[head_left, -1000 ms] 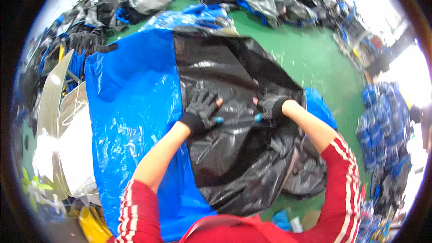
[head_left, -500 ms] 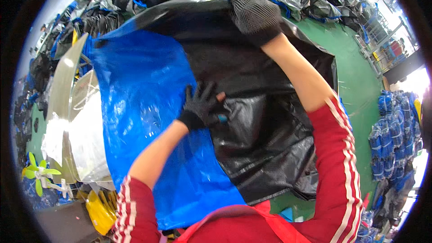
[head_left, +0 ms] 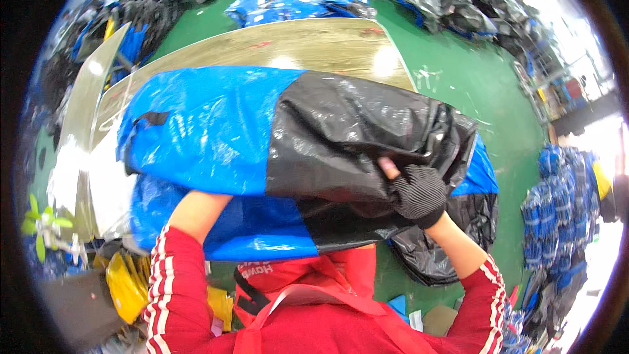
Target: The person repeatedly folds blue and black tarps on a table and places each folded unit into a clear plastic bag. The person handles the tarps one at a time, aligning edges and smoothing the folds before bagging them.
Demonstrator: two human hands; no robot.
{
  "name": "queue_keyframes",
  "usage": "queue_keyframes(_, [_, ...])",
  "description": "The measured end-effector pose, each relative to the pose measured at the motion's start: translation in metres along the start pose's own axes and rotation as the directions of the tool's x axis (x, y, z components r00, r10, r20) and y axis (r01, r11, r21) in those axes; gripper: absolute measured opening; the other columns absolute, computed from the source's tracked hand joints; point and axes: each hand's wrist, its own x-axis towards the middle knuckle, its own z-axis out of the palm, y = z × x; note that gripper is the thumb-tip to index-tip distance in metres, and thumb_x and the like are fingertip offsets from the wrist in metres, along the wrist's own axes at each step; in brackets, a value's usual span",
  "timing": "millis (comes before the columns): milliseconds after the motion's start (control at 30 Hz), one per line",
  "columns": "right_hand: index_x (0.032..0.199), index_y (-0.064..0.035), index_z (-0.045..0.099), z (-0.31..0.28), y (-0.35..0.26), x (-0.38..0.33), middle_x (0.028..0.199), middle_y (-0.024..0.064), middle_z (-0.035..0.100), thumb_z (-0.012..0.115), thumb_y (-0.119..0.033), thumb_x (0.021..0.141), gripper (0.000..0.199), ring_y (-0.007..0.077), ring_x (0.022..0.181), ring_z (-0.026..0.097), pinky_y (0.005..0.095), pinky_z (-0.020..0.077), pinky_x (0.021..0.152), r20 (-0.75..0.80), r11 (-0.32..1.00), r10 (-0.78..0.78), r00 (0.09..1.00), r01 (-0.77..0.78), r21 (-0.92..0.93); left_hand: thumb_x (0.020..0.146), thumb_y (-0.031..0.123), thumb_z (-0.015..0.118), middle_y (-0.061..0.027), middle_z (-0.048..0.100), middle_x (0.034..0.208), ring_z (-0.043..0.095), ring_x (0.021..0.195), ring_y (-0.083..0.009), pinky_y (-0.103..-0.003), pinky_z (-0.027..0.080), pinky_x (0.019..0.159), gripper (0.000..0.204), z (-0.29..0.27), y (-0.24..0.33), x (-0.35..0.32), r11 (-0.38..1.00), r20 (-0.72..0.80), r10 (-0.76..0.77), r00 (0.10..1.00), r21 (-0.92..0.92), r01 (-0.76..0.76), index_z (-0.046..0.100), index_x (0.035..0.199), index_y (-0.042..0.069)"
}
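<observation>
A glossy plastic sheet (head_left: 209,131), blue on the left and black on the right, lies folded over across the table in front of me. A small black tab shows on its blue end. My right hand (head_left: 418,193), in a dark ribbed glove with the thumb tip bare, grips the black part near its right end, thumb on top. My left forearm reaches under the blue fold, which hides the left hand and its fingers. More blue and black material hangs below the right end.
The glossy wood-patterned tabletop (head_left: 327,39) shows beyond the sheet. Behind it a blue bundle (head_left: 298,1) lies on the green floor (head_left: 472,85), with black and grey piles farther back. Blue bundles (head_left: 557,210) are stacked at right. Yellow pieces (head_left: 126,288) sit at lower left.
The far edge of the sheet has come toward me and folded over, uncovering the tabletop. My right hand has moved down and nearer; my left hand has gone under the fold.
</observation>
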Motion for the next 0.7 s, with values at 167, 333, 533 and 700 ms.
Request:
queue_keyframes(167, [0.131,-0.0197,0.059,-0.009,-0.038,0.05,0.119,0.014,0.064,0.065,-0.02,0.079,0.053,0.0394,0.113,0.056,0.0601,0.0369,0.1,-0.342,1.0,-0.026,0.939,0.021,-0.017,0.091,0.048,0.057,-0.0195,0.039,0.138,0.039,0.121,-0.0396,-0.057,0.035,0.098,0.06,0.015,0.047,0.017,0.998,-0.077,0.054,0.996,-0.033,-0.056,0.044,0.139,0.015])
queue_keyframes(333, [0.121,-0.025,0.067,-0.024,-0.041,0.041,0.126,0.0049,0.064,0.062,-0.034,0.079,0.044,0.0378,0.131,0.047,0.0707,0.018,0.109,-0.002,0.974,-0.176,0.984,0.174,0.148,0.093,0.045,0.056,-0.0185,0.044,0.132,0.044,0.115,-0.037,-0.053,0.038,0.096,0.055,0.015,0.06,0.01,0.995,-0.086,0.064,0.994,-0.075,-0.07,0.046,0.136,0.013])
queue_keyframes(533, [0.121,-0.0273,0.067,-0.003,0.0,-0.027,0.121,0.0041,0.066,0.067,-0.036,0.079,0.043,0.0319,0.134,0.045,0.0694,0.0096,0.112,0.33,0.936,-0.29,0.898,0.194,0.294,0.095,0.042,0.055,-0.0174,0.05,0.125,0.05,0.107,-0.0339,-0.049,0.042,0.093,0.049,-0.02,0.033,-0.052,0.997,-0.018,0.029,0.999,-0.069,-0.03,0.05,0.132,0.01])
queue_keyframes(700, [0.122,-0.0356,0.066,0.021,0.02,-0.038,0.127,0.0015,0.065,0.063,-0.039,0.083,0.039,0.0327,0.137,0.042,0.0682,0.0074,0.113,0.258,0.907,-0.288,0.922,0.176,0.381,0.097,0.039,0.054,-0.0164,0.055,0.12,0.055,0.101,-0.0313,-0.046,0.045,0.09,0.045,-0.067,-0.054,-0.162,0.994,0.131,-0.098,0.987,-0.031,0.103,0.052,0.129,0.008])
